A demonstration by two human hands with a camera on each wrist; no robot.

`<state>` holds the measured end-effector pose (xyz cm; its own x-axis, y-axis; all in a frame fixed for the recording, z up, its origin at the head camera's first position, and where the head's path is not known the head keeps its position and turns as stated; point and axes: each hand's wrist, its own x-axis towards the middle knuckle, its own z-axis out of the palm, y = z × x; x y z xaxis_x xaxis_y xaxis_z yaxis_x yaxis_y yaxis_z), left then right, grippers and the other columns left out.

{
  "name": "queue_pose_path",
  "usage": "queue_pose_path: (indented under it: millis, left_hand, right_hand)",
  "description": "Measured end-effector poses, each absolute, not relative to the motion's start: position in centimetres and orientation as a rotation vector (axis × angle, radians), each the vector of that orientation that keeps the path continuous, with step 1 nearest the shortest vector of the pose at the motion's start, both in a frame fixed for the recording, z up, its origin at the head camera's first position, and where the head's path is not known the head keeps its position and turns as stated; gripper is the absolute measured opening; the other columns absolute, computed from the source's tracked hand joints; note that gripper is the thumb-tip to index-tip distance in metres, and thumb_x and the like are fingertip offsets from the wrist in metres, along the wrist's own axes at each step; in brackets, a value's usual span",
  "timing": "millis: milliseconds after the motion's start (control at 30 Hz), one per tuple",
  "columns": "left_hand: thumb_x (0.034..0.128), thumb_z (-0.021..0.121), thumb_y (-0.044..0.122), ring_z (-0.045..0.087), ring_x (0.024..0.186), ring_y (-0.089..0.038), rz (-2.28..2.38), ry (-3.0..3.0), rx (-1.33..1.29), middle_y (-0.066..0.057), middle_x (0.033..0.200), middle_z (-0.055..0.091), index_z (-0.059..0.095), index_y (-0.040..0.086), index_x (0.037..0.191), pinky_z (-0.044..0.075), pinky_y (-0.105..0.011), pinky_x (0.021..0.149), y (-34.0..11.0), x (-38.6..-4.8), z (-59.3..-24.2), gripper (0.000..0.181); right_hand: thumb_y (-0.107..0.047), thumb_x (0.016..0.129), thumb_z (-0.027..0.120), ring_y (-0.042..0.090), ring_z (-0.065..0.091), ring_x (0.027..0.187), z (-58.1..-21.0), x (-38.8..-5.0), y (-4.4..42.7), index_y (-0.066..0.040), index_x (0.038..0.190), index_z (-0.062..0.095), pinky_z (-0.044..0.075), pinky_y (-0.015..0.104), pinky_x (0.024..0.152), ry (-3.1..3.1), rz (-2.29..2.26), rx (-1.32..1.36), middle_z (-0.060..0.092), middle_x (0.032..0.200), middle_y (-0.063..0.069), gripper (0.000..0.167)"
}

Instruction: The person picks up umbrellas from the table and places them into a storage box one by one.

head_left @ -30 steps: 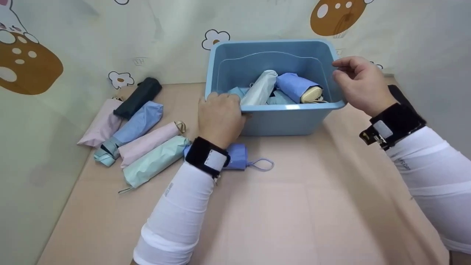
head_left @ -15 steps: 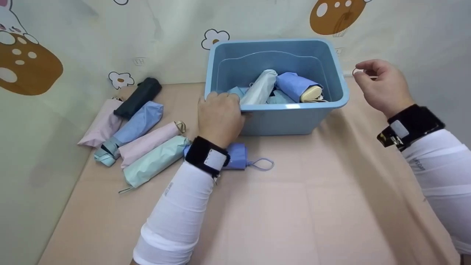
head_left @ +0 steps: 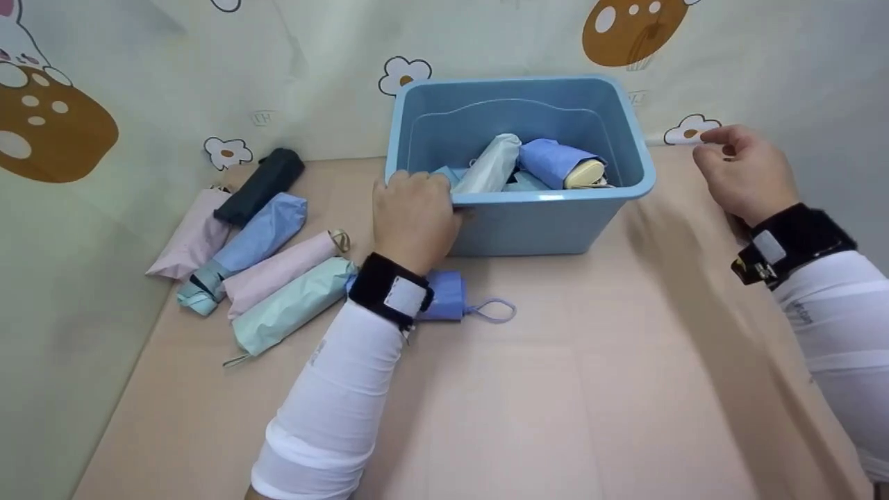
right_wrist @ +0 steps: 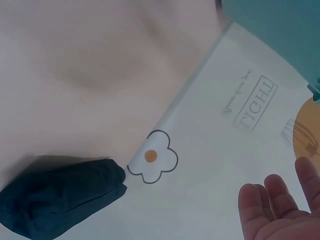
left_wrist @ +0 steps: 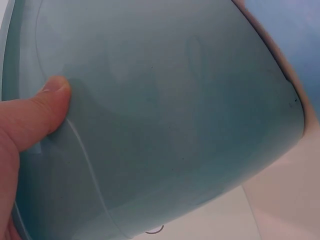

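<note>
My right hand (head_left: 753,173) has just pulled away from the blue plastic bin (head_left: 531,229), loose-fingered, holding nothing, near a dark folded umbrella (right_wrist: 65,197) toward the back-right corner of the tabletop (head_left: 514,403). My left hand (head_left: 415,219) grips the near-left corner of the bin, which stands along the back edge; I'd say one hand steadies it alone.

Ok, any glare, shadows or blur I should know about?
Head: glint on the bin, along its front rim; long shadow on the table beside the right sleeve; left wrist: bin wall dim; right wrist: table shadows blurred, flower print sharper.
</note>
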<state>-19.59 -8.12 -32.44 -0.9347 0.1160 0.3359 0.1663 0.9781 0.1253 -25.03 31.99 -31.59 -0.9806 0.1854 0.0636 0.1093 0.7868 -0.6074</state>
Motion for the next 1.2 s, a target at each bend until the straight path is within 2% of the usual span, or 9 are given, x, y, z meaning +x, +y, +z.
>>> queue_pose_path:
  millis: [333,467,567,733,900,967,1100,1200]
  left_hand:
    - [0.0908,0.081,0.045,0.066,0.092,-0.033,-0.236,-2.784,-0.209,-0.009,0.102,0.078,0.076,0.008,0.106,0.049,-0.054,0.095,-8.0,-20.0,-32.4,0.040]
    - [0.0910,0.080,0.047,0.066,0.093,-0.033,-0.236,-2.793,-0.210,-0.010,0.103,0.078,0.076,0.008,0.108,0.048,-0.054,0.095,-8.0,-20.2,-32.3,0.043]
    - [0.0911,0.080,0.048,0.066,0.094,-0.033,-0.226,-2.797,-0.210,-0.010,0.105,0.078,0.076,0.009,0.110,0.049,-0.054,0.094,-8.0,-20.3,-32.2,0.044]
    - [0.0906,0.080,0.049,0.067,0.095,-0.033,-0.212,-2.794,-0.208,-0.010,0.103,0.079,0.076,0.008,0.108,0.049,-0.054,0.092,-8.0,-20.4,-32.2,0.045]
    - [0.0906,0.080,0.050,0.068,0.094,-0.034,-0.205,-2.789,-0.200,-0.011,0.101,0.079,0.077,0.009,0.107,0.049,-0.053,0.090,-8.0,-20.4,-32.2,0.045]
    - [0.0913,0.079,0.050,0.068,0.094,-0.034,-0.201,-2.797,-0.198,-0.011,0.102,0.079,0.077,0.009,0.109,0.049,-0.053,0.090,-8.0,-20.4,-32.2,0.045]
    - [0.0930,0.077,0.050,0.067,0.095,-0.033,-0.188,-2.815,-0.196,-0.011,0.103,0.079,0.077,0.009,0.111,0.050,-0.053,0.091,-7.9,-20.4,-32.1,0.045]
    - [0.0934,0.077,0.050,0.067,0.095,-0.033,-0.183,-2.823,-0.185,-0.011,0.103,0.078,0.076,0.009,0.112,0.049,-0.052,0.090,-7.9,-20.4,-32.1,0.045]
  right_hand:
    - [-0.044,0.105,0.038,0.043,0.051,0.132,-32.5,-25.4,33.9,-0.006,0.156,0.048,0.036,0.060,0.113,-2.902,0.881,-0.219,0.055,0.149,0.028,0.064]
    - [-0.040,0.104,0.040,0.049,0.049,0.137,-33.3,-25.6,35.2,0.000,0.154,0.048,0.035,0.063,0.116,-2.923,0.821,-0.196,0.053,0.151,0.031,0.064]
    - [-0.039,0.105,0.041,0.055,0.042,0.143,-33.8,-25.7,36.3,0.006,0.153,0.046,0.031,0.066,0.119,-2.960,0.777,-0.208,0.047,0.153,0.036,0.066]
    - [-0.043,0.105,0.042,0.063,0.028,0.144,-34.8,-25.5,38.1,0.009,0.157,0.035,0.027,0.070,0.118,-3.063,0.677,-0.316,0.035,0.156,0.043,0.074]
    - [-0.046,0.101,0.048,0.064,0.031,0.127,-36.5,-25.3,40.0,0.013,0.156,0.028,0.035,0.074,0.104,-3.175,0.584,-0.413,0.033,0.143,0.048,0.083]
    - [-0.048,0.100,0.052,0.065,0.032,0.126,-37.4,-25.3,40.7,0.014,0.158,0.019,0.035,0.076,0.105,-3.253,0.569,-0.423,0.029,0.143,0.050,0.091]
    - [-0.049,0.099,0.057,0.073,0.027,0.134,-39.1,-25.2,41.8,0.008,0.162,-0.004,0.028,0.080,0.112,-3.355,0.587,-0.401,0.012,0.152,0.055,0.105]
    - [-0.043,0.101,0.056,0.077,0.025,0.132,-40.1,-25.1,42.3,-0.002,0.164,-0.014,0.029,0.082,0.110,-3.343,0.564,-0.400,0.007,0.152,0.057,0.103]
